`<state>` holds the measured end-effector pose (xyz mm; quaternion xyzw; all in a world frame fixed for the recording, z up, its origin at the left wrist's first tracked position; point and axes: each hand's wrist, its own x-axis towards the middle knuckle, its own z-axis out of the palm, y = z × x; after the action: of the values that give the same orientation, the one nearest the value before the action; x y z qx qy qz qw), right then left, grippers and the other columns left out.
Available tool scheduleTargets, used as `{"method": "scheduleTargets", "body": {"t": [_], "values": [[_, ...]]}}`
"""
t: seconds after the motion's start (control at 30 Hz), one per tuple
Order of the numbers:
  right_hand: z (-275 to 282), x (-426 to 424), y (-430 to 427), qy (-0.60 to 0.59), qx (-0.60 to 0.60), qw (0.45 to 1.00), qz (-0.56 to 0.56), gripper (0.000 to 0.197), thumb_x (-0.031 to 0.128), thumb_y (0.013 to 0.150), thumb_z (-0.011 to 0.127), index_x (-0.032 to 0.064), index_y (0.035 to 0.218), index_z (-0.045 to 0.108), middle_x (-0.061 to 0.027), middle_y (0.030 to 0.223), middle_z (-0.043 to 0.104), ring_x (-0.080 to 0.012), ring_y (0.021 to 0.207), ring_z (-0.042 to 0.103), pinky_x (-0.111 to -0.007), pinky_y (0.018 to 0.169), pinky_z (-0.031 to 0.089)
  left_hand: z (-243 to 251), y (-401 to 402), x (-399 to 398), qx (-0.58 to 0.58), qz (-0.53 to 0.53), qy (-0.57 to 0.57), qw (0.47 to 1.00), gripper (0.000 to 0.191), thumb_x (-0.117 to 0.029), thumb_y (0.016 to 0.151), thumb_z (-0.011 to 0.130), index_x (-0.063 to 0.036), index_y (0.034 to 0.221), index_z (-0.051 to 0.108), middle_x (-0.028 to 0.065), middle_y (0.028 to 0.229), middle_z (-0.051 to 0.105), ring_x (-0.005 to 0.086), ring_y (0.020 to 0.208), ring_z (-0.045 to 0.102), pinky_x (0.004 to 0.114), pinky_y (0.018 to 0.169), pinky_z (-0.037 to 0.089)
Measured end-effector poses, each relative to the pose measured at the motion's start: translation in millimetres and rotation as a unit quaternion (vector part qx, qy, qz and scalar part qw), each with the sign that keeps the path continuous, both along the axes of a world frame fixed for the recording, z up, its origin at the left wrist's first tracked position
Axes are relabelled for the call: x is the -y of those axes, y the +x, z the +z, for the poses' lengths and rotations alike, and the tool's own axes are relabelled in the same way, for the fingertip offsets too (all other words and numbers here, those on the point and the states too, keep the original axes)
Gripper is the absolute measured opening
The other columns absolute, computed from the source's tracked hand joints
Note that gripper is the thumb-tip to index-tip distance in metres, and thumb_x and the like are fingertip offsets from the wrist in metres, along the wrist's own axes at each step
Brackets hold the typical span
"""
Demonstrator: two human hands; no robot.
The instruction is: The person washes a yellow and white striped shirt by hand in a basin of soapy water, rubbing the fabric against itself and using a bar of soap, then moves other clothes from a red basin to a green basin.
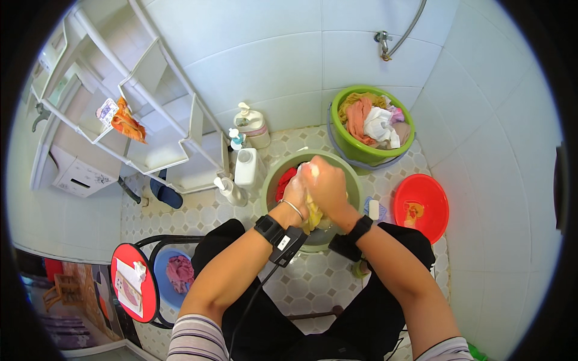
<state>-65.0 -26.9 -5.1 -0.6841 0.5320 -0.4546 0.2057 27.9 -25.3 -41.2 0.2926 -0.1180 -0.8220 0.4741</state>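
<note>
My left hand [295, 192] and my right hand [326, 185] are pressed together above a pale green basin [269, 180] on the floor. Both grip a wet yellow cloth [314, 217], which hangs down below them into the basin. White suds cling to the fingers of the left hand. Red fabric [284, 182] lies against the basin's left inner side, partly covered by my hands and the cloth. Just right of the basin, a white bar of soap [374, 210] rests on a blue soap dish [382, 211].
Behind right stands a green bucket [375, 151] heaped with clothes; a red basin [440, 203] sits at right. Several bottles, including a white bottle [246, 169], line the left beside a white rack [158, 164]. A blue basin [169, 289] and red-seated stool [146, 275] are nearer left.
</note>
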Motion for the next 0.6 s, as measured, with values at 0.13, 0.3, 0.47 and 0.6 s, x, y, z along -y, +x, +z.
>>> {"method": "scheduleTargets", "body": {"t": [0.13, 0.3, 0.47, 0.6], "values": [[-20, 30, -29, 0.092, 0.073, 0.99, -0.073, 0.023, 0.025, 0.084, 0.058, 0.0023, 0.083, 0.052, -0.0192, 0.073, 0.06, -0.0356, 0.068, 0.059, -0.042, 0.063, 0.046, 32, -10, -4, 0.08, 0.022, 0.028, 0.996, 0.043, -0.04, 0.096, 0.032, -0.0071, 0.111, 0.054, 0.0085, 0.107, 0.061, 0.0235, 0.097, 0.058, 0.038, 0.084, 0.047], [6, 6, -5, 0.013, 0.307, 0.951, 0.016, 0.024, 0.022, 0.084, 0.061, 0.0021, 0.086, 0.048, -0.0138, 0.078, 0.058, -0.0232, 0.072, 0.057, -0.035, 0.067, 0.045, 2, 6, 20, 0.11, 0.095, 0.049, 0.988, 0.041, -0.038, 0.096, 0.035, -0.0049, 0.112, 0.053, 0.0102, 0.108, 0.06, 0.0242, 0.1, 0.057, 0.036, 0.087, 0.046], [34, -25, 33, 0.042, 0.143, 0.986, 0.069, 0.025, 0.022, 0.084, 0.06, 0.001, 0.073, 0.053, -0.0154, 0.062, 0.052, -0.0231, 0.055, 0.047, -0.035, 0.056, 0.041, -108, 70, 28, -0.007, -0.044, -0.22, 0.974, 0.031, -0.036, 0.094, 0.04, -0.0124, 0.106, 0.056, 0.005, 0.102, 0.061, 0.021, 0.091, 0.058, 0.034, 0.08, 0.048], [3, 14, -20, 0.031, 0.073, 0.997, -0.027, 0.03, 0.024, 0.083, 0.06, -0.0017, 0.067, 0.054, -0.0198, 0.057, 0.044, -0.029, 0.048, 0.034, -0.037, 0.048, 0.035, 35, -30, -7, 0.005, 0.041, 0.052, 0.998, 0.029, -0.033, 0.094, 0.04, -0.0125, 0.104, 0.058, 0.0048, 0.097, 0.063, 0.0216, 0.089, 0.06, 0.037, 0.079, 0.048]]}}
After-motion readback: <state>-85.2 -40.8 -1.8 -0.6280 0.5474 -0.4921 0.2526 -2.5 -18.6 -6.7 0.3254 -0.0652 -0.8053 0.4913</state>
